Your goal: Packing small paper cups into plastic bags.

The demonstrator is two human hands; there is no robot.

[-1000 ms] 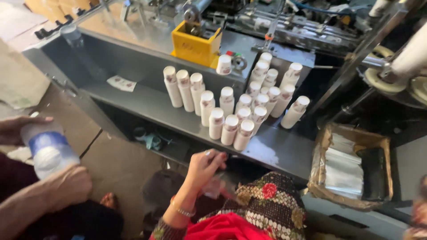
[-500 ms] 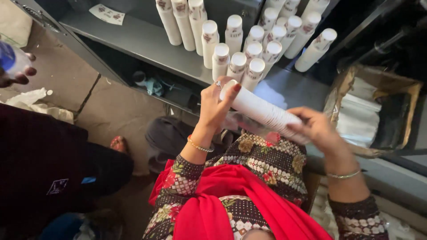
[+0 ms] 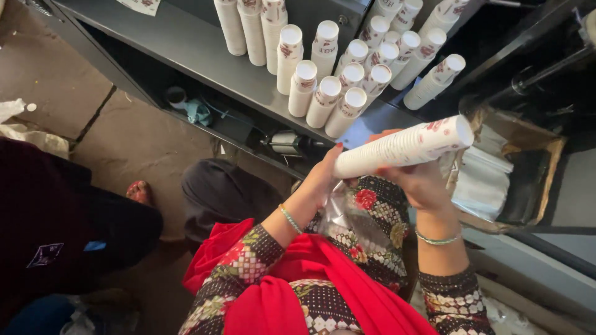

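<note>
Long white stack of nested paper cups w/ red print (image 3: pixel 403 147) lies near-horizontal; left hand (image 3: pixel 323 177) cups its end, right hand (image 3: pixel 421 181) grips the middle from below, fingers curled round.

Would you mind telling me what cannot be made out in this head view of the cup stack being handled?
- Right hand: fingers hidden behind the stack of paper cups.
- Left hand: fingertips hidden by the stack's end.
- Clear plastic bag: contents unclear.
- Upright cup stacks: rear ones cut off by the top edge.
</note>
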